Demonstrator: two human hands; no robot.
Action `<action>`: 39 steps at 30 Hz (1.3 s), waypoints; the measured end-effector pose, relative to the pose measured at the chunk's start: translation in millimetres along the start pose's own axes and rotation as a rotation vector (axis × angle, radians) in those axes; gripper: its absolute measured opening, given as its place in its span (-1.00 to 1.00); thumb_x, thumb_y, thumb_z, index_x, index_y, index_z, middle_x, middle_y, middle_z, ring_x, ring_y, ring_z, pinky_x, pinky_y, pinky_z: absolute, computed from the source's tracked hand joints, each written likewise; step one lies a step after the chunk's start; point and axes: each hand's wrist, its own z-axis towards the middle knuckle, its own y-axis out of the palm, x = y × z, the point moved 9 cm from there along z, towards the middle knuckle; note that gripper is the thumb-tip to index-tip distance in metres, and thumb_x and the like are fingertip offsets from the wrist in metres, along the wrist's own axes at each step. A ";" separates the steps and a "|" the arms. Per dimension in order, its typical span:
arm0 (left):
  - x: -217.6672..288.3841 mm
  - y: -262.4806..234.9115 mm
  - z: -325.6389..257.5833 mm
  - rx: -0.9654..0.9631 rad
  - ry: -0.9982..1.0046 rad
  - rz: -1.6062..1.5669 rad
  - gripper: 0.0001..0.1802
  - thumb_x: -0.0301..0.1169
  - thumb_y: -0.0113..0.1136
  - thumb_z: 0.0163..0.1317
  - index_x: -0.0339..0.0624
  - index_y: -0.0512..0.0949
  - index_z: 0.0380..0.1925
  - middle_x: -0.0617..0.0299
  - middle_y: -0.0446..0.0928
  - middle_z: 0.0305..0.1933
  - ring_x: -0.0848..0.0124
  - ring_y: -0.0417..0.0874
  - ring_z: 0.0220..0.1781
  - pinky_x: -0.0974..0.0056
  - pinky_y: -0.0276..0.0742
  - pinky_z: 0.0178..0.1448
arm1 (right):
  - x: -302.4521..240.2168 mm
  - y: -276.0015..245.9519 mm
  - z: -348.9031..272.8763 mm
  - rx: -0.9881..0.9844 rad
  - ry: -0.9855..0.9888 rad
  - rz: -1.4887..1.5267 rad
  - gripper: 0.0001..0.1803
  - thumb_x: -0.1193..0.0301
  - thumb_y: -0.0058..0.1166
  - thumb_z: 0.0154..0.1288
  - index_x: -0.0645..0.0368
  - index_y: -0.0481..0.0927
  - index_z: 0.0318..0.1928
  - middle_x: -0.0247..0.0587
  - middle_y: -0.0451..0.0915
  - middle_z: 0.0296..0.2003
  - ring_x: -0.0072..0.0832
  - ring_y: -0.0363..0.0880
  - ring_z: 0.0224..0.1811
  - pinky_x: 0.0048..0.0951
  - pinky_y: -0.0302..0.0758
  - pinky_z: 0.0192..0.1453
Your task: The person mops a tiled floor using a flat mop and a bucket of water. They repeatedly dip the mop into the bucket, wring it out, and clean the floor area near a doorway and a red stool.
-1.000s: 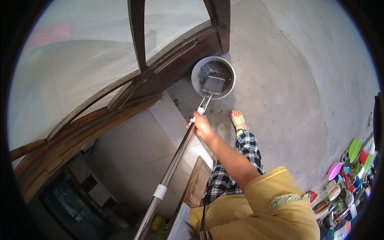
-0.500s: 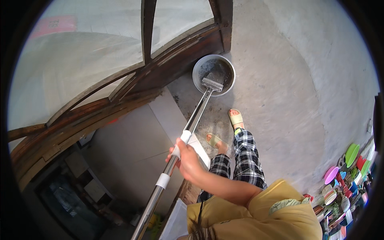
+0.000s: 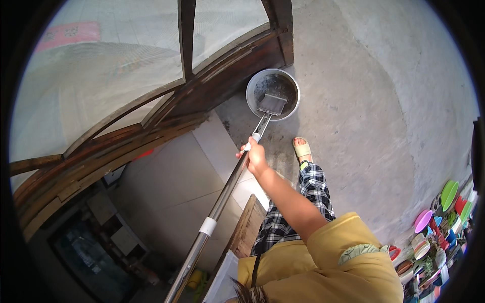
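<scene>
My right hand [image 3: 256, 155] is closed around the silver pole [image 3: 227, 192] of a mop, at a white sleeve close to its lower end. My left hand is out of view, and the pole's upper end runs off the lower left edge. The flat grey mop head [image 3: 273, 104] rests tilted inside a round metal bucket [image 3: 249, 92]. Dark, wet-looking patches show within the bucket. Two thin metal rods join the head to the pole just beyond my hand.
A wooden-framed door [image 3: 217, 76] with translucent sheeting stands beside the bucket. Pale tiles [image 3: 177, 177] lie left, grey concrete [image 3: 364, 116] right. My sandalled foot [image 3: 302, 148] is near the bucket. A wooden board [image 3: 250, 222] lies near my legs. Colourful basins and shoes [image 3: 434, 232] crowd the right edge.
My right hand has moved forward along the pole toward the bucket, with the white sleeve now nearer the mop head. The head has turned from edge-on to showing its flat face.
</scene>
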 end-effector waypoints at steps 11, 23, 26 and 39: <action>-7.3 -2.1 20.7 -0.017 -0.027 -0.043 -0.62 -0.31 -0.05 0.23 -0.02 0.18 -0.76 0.45 0.10 -0.85 0.59 0.10 -0.84 0.46 0.20 -0.64 | 30.5 64.7 -156.1 -0.100 0.013 -0.073 -0.68 0.16 -0.17 0.35 0.19 0.27 -0.32 -0.23 0.41 -0.52 -0.42 0.44 -0.65 -0.36 0.48 -0.55; -7.9 1.8 18.7 -0.105 -0.013 -0.042 -0.63 -0.34 -0.08 0.24 0.02 0.18 -0.76 0.51 0.14 -0.84 0.65 0.13 -0.84 0.49 0.19 -0.68 | -62.8 -31.8 117.5 0.099 0.024 -0.487 -0.60 0.10 -0.16 0.32 0.26 0.32 -0.32 -0.19 0.40 -0.57 -0.36 0.44 -0.60 -0.22 0.59 -0.45; 0.1 -7.9 8.0 0.028 0.116 -0.307 -0.63 -0.35 -0.02 0.21 0.01 0.19 -0.77 0.50 0.15 -0.85 0.66 0.15 -0.85 0.50 0.19 -0.70 | -34.0 -11.6 57.8 0.126 -0.014 -0.251 -0.65 0.15 -0.14 0.33 0.23 0.33 -0.33 -0.23 0.40 -0.57 -0.41 0.42 -0.62 -0.29 0.57 -0.49; 3.6 -15.4 22.5 -0.032 -0.008 -0.021 -0.64 -0.34 0.02 0.18 0.00 0.21 -0.77 0.49 0.18 -0.84 0.66 0.19 -0.83 0.51 0.24 -0.67 | 27.9 43.5 -116.4 -0.068 0.069 -0.299 -0.66 0.16 -0.08 0.31 0.23 0.33 -0.27 -0.21 0.43 -0.50 -0.42 0.45 -0.60 -0.29 0.60 -0.49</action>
